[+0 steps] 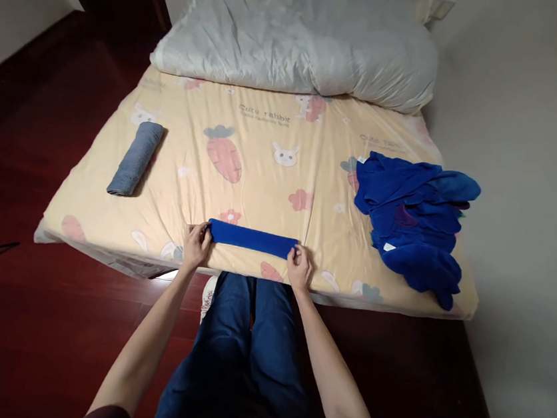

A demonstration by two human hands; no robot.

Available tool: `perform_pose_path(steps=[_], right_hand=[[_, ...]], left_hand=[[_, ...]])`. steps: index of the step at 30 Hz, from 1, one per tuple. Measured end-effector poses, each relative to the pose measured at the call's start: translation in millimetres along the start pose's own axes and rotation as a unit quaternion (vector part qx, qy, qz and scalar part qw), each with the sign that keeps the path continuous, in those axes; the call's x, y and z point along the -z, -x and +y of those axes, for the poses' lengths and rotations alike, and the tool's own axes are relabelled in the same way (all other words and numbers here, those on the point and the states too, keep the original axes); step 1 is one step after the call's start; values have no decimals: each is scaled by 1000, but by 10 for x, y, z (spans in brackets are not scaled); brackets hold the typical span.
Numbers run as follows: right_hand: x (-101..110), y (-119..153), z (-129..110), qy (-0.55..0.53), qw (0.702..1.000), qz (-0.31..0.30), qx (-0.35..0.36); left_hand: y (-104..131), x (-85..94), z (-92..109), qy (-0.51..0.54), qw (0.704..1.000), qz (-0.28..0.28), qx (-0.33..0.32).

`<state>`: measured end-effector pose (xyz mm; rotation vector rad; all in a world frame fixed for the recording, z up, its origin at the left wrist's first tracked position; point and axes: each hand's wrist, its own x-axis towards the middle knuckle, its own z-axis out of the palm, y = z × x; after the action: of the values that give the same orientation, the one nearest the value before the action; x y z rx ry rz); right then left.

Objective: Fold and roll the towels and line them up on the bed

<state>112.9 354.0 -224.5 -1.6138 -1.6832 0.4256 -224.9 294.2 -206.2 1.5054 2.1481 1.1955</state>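
A blue cloth (252, 239), folded into a long narrow strip, lies across the bed near its front edge. My left hand (197, 243) pinches the strip's left end, and my right hand (300, 265) pinches its right end. Both hands rest at the sheet's front part, fingers closed on the fabric. On the right side of the bed is a loose, crumpled pile of blue cloths (408, 217) with small white tags. A grey-blue rolled cloth (136, 158) sits by itself on the left side.
The bed (260, 193) has a pale yellow sheet with rabbits and carrots. A bunched grey-white quilt (297, 43) covers its far end. A wall (526, 197) stands on the right, and dark red floor (44, 323) shows at the left. A thin black rod lies far left.
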Motion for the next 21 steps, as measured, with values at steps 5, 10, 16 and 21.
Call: perform_pose_path(steps=[5, 10, 16, 21], right_hand=[[13, -19, -43, -18, 1000, -1, -8], [79, -81, -132, -19, 999, -24, 34], [157, -218, -471, 129, 982, -69, 119], [-31, -276, -1034, 94, 976, -98, 169]], left_hand=[[-10, 63, 11, -9, 999, -22, -28], [-10, 163, 56, -64, 997, -29, -39], [-132, 329, 194, -151, 986, -70, -25], [-109, 285, 539, -160, 974, -98, -128]])
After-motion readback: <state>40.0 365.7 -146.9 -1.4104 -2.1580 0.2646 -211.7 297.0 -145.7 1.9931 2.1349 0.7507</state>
